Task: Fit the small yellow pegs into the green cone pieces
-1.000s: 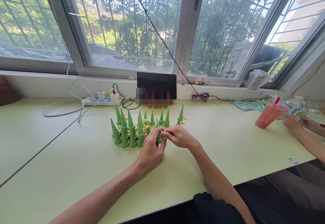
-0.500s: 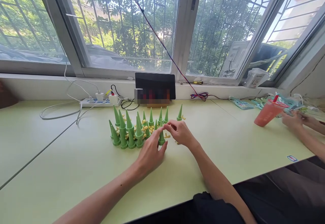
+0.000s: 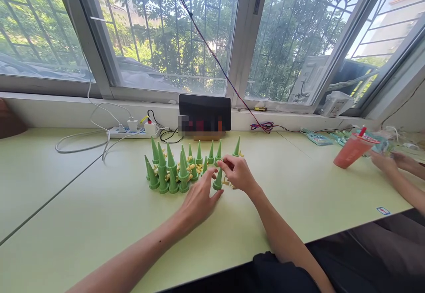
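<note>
1. Farthest left, a white power strip lay along the back edge of the worktop, away from your hands.
2. Next came a packed group of green cones, points up, some seemingly stacked, with small yellow pieces among them.
3. Your left hand was just right of that group, thumb and fingers spread wide around the near side of a single cone; whether they touched it, you could not tell from this view.
4. That single cone stood on the worktop between your hands, point up and leaning slightly right. The step in hand seemed to be positioning it.
5. Your right hand was narrowed, thumb and fingers apparently pinching the cone's tip. As a judgement, the next move called for a light pinch there, with the base kept clear of neighbouring cones.
6. Behind your right hand stood a separate cone.
7. Farther right, a red cup stood beside another person's hand, well apart from your work.
</note>
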